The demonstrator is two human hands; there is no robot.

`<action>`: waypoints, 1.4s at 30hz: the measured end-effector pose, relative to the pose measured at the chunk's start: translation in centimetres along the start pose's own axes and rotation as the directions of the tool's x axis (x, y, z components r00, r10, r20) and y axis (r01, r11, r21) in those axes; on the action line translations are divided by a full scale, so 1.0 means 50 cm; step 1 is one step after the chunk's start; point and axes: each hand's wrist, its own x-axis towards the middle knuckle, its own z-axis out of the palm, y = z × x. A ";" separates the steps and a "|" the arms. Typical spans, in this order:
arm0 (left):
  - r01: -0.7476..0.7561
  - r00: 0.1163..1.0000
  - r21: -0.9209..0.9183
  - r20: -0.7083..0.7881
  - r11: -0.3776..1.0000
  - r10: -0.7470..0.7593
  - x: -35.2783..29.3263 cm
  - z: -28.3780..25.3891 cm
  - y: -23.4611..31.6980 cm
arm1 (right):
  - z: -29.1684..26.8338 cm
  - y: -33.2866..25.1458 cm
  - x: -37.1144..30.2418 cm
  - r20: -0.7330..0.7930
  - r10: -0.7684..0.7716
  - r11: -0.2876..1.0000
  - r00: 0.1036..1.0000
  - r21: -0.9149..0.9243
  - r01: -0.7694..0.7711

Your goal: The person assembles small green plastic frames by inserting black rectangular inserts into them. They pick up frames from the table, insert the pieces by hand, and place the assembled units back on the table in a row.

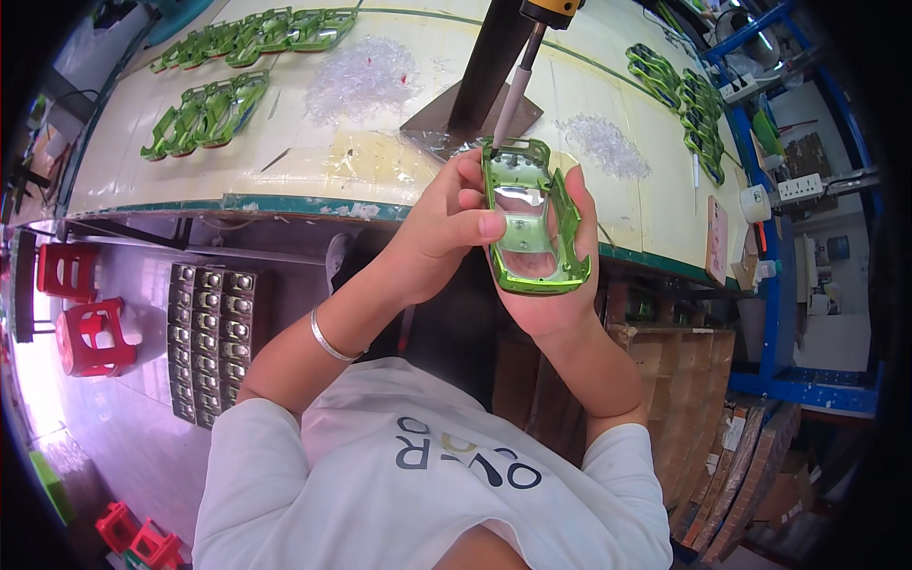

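Note:
A shiny green toy car body shell (525,228) is held over the table's near edge, its window openings facing up. My left hand (439,228) is closed on its left side, the thumb lying across the roof area. Under and along its right side, my right hand (556,302) cups the shell, with fingers showing past the far right edge. A thin rod-like tool with a pale sleeve (514,106) comes down from a yellow and black head (549,11). Its dark tip meets or nearly meets the shell's far left corner.
A dark post on a square metal plate (521,116) stands behind the shell. Clear plastic scraps (366,76) and more scraps (604,147) lie on the table. Green shells sit in rows at left (207,112) and right (701,114). A divided tray of parts (209,332) and red stools (95,337) are at left.

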 end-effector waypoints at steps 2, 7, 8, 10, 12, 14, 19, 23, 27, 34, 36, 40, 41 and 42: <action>-0.015 1.000 0.011 -0.007 1.000 0.015 0.001 0.006 0.002 | 0.007 0.001 -0.002 -0.051 -0.012 1.000 0.999 -0.006 0.012; -0.001 0.999 0.086 -0.035 0.996 0.004 0.005 -0.011 -0.003 | 0.005 0.005 -0.005 -0.141 -0.058 0.992 0.988 -0.115 0.041; 0.001 0.999 0.091 -0.041 0.996 0.002 0.005 -0.007 -0.002 | 0.010 0.005 -0.007 -0.165 -0.066 0.990 0.984 -0.132 0.044; -0.001 0.999 0.102 -0.047 0.995 0.006 0.008 -0.004 -0.001 | 0.018 0.005 -0.008 -0.218 -0.089 0.988 0.972 -0.145 0.058; -0.011 0.999 0.118 -0.046 0.993 0.017 0.011 -0.003 0.000 | 0.021 0.005 -0.006 -0.273 -0.116 0.987 0.955 -0.138 0.081; -0.026 0.999 0.144 -0.039 0.989 0.032 0.011 0.000 0.004 | 0.019 0.006 -0.004 -0.273 -0.121 0.984 0.954 -0.156 0.080; -0.023 0.999 0.150 -0.039 0.988 0.029 0.009 -0.002 0.009 | 0.003 0.004 0.004 -0.217 -0.115 0.983 0.969 -0.163 0.080; -0.039 0.999 0.151 -0.018 0.988 0.043 0.005 -0.010 0.000 | -0.018 0.004 0.010 -0.204 -0.091 0.985 0.975 -0.159 0.059; -0.114 0.993 0.173 -0.009 0.978 0.118 -0.009 -0.021 -0.014 | -0.052 0.002 0.024 -0.094 -0.011 0.989 0.996 -0.150 -0.003; -0.178 0.983 0.325 0.109 0.929 0.150 -0.049 -0.027 -0.008 | -0.089 -0.027 0.048 0.312 0.209 0.972 0.927 0.040 -0.232; -0.170 0.985 0.332 0.077 0.928 0.153 -0.056 -0.013 -0.002 | -0.095 -0.032 0.053 0.382 0.237 0.955 0.893 0.076 -0.286; -0.166 0.985 0.341 0.097 0.925 0.141 -0.057 -0.010 0.003 | -0.094 -0.038 0.057 0.438 0.235 0.947 0.868 0.097 -0.306; -0.165 0.985 0.339 0.104 0.926 0.138 -0.057 -0.009 0.003 | -0.095 -0.039 0.057 0.445 0.239 0.944 0.863 0.101 -0.314; -0.165 0.985 0.338 0.112 0.927 0.134 -0.057 -0.008 0.004 | -0.097 -0.039 0.057 0.452 0.243 0.941 0.858 0.106 -0.322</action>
